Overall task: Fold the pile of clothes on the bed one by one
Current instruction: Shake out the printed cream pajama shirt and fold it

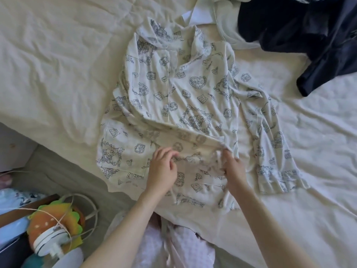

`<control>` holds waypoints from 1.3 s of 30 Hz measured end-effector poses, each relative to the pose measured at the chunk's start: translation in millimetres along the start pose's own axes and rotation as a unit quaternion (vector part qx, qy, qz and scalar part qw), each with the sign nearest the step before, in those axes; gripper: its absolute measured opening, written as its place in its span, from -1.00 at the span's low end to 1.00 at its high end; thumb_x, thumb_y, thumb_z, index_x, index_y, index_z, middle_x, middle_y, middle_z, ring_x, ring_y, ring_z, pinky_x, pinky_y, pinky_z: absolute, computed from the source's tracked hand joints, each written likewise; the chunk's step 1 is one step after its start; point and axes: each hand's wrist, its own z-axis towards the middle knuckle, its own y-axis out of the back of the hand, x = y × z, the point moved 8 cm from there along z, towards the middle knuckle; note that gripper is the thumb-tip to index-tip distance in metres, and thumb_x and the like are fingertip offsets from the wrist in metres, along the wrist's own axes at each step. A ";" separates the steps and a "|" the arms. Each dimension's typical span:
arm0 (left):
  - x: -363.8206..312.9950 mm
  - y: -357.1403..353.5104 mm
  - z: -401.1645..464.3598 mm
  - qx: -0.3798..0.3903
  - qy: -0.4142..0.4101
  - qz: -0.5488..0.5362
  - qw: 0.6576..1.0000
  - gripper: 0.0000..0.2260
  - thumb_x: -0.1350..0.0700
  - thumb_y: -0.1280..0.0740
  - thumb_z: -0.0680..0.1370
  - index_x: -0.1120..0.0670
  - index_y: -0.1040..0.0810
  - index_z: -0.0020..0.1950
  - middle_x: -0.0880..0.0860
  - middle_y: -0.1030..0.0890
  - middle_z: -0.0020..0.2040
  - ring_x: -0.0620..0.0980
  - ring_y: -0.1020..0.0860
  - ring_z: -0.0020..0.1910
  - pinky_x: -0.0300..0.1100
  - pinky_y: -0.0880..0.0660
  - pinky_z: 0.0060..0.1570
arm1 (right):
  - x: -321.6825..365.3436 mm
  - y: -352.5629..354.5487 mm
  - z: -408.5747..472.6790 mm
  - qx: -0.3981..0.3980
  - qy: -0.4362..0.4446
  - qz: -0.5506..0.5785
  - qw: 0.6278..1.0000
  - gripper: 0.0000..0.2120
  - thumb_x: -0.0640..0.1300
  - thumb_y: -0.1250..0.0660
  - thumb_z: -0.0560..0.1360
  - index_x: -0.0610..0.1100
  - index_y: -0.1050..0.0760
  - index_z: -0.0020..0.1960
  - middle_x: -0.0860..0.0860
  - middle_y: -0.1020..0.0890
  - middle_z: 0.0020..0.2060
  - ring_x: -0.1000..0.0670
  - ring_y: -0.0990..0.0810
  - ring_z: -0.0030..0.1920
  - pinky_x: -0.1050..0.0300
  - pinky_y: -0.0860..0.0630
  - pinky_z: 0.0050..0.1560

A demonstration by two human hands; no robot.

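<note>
Near left, off the bed: one burger-shaped plush toy (56,219) with one white round device (49,241) and tangled cord on it, partly blurred. One bed (48,64) with cream wrinkled sheet fills most of the view. Centre: one printed pajama shirt (173,105), white with blue-grey drawings, lying button side up, collar far, hem near. Its left sleeve is folded in across the body; one right sleeve (270,142) spread out to the right, cuff near. A strip of the lower part is turned over, paler inside showing. Two hands on the shirt near its hem. Left hand (162,171): fingers curled, tips on the turned fabric, grip narrow, looks like pinching the shirt but the contact is blurred. Right hand (231,171), just beside to the right: grip closed on a bunched fold of the shirt at the end of the turned strip. Far right: one dark navy garment (309,35) heaped, one pale garment (222,16) beside and partly under it. Near centre bottom: pink clothing (183,244) on the person.
</note>
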 end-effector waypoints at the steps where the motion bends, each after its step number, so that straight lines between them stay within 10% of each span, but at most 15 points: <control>1: 3.1 -6.9 0.7 0.032 -0.017 0.056 0.998 -0.65 0.26 -0.15 0.58 0.09 -0.40 0.36 0.01 -0.32 0.43 0.03 -0.16 0.47 -0.17 0.05 0.47 | -9.4 8.8 4.7 -0.022 -0.052 0.031 0.998 -0.73 0.03 -0.25 0.54 -0.16 -0.47 -0.19 -0.05 -0.45 -0.33 0.03 -0.44 -0.32 0.12 -0.43 -0.22; 6: 19.1 -35.2 1.1 0.166 -0.042 0.181 0.969 -0.50 0.13 -0.10 0.62 -0.03 -0.06 0.54 -0.03 0.03 0.56 0.04 0.14 0.53 -0.07 0.26 0.43 | -39.5 41.5 19.3 -0.070 -0.169 -0.057 0.981 -0.66 0.08 -0.27 0.54 -0.21 -0.49 -0.17 -0.08 -0.51 -0.34 -0.05 -0.49 -0.37 0.14 -0.52 -0.52; 8: 17.5 -34.1 4.4 0.175 -0.047 0.167 0.969 -0.54 0.13 -0.10 0.63 -0.02 -0.12 0.52 -0.04 -0.02 0.56 0.01 0.07 0.53 -0.15 0.27 0.40 | -23.5 51.3 22.4 -0.107 -0.102 -0.191 0.970 -0.64 0.06 -0.24 0.53 -0.26 -0.53 -0.02 -0.17 -0.62 -0.14 -0.14 -0.58 -0.18 -0.02 -0.62 -0.22; 12: 18.7 6.8 15.0 0.085 -0.018 0.027 0.996 -0.68 0.19 -0.13 0.62 0.08 -0.40 0.38 -0.02 -0.37 0.39 -0.09 -0.29 0.38 -0.32 -0.11 0.32 | 35.8 32.7 11.0 -0.144 0.101 -0.401 0.899 -0.56 0.06 -0.17 0.55 -0.16 -0.35 0.33 -0.17 -0.41 0.29 -0.19 -0.38 0.29 -0.20 -0.30 0.31; 20: 74.4 133.0 67.6 -0.143 0.058 0.078 0.985 -0.68 0.34 -0.24 0.53 0.21 -0.47 0.28 0.20 -0.48 0.22 0.20 -0.41 0.22 0.02 -0.35 0.17 | 146.4 -120.1 3.0 0.011 0.326 -0.477 0.816 -0.60 0.03 -0.14 0.61 -0.14 -0.34 0.37 -0.13 -0.42 0.32 -0.14 -0.41 0.28 -0.12 -0.34 0.28; 25: 112.3 154.6 124.0 -0.142 0.092 0.069 0.983 -0.53 0.16 -0.37 0.52 0.21 -0.32 0.38 0.23 -0.44 0.24 0.22 -0.42 0.19 0.07 -0.39 0.10 | 202.2 -238.3 16.6 0.092 0.408 -0.489 0.766 -0.52 0.14 -0.14 0.59 -0.17 -0.37 0.34 -0.13 -0.50 0.24 -0.10 -0.50 0.20 -0.10 -0.46 0.19; 30: 125.6 147.2 156.4 -0.125 0.064 0.011 0.990 -0.68 0.18 -0.28 0.53 0.10 -0.43 0.29 0.13 -0.58 0.09 0.14 -0.52 0.05 -0.03 -0.42 -0.03 | 241.0 -329.3 44.4 0.101 0.358 -0.440 0.817 -0.60 0.25 -0.18 0.52 -0.11 -0.42 -0.15 -0.05 -0.50 -0.26 0.02 -0.43 -0.33 0.11 -0.45 -0.20; 35: 151.2 156.4 146.5 -0.148 0.063 -0.052 0.986 -0.77 0.17 -0.21 0.59 0.07 -0.47 0.24 0.04 -0.61 0.06 0.08 -0.58 -0.04 0.00 -0.48 -0.06 | 255.9 -343.6 82.8 0.075 0.198 -0.314 0.926 -0.75 -0.22 -0.24 0.51 -0.10 -0.35 -0.34 0.04 -0.41 -0.43 0.10 -0.36 -0.45 0.30 -0.36 -0.54; 39: 156.5 162.0 139.5 -0.171 0.044 -0.017 0.984 -0.87 0.17 -0.26 0.59 0.14 -0.51 0.11 0.03 -0.61 -0.16 0.11 -0.57 -0.25 -0.13 -0.39 -0.30 | 259.8 -343.4 97.5 0.075 0.114 -0.181 0.974 -0.78 -0.28 -0.30 0.48 -0.15 -0.35 -0.31 -0.13 -0.61 -0.16 -0.01 -0.61 -0.14 0.15 -0.59 -0.08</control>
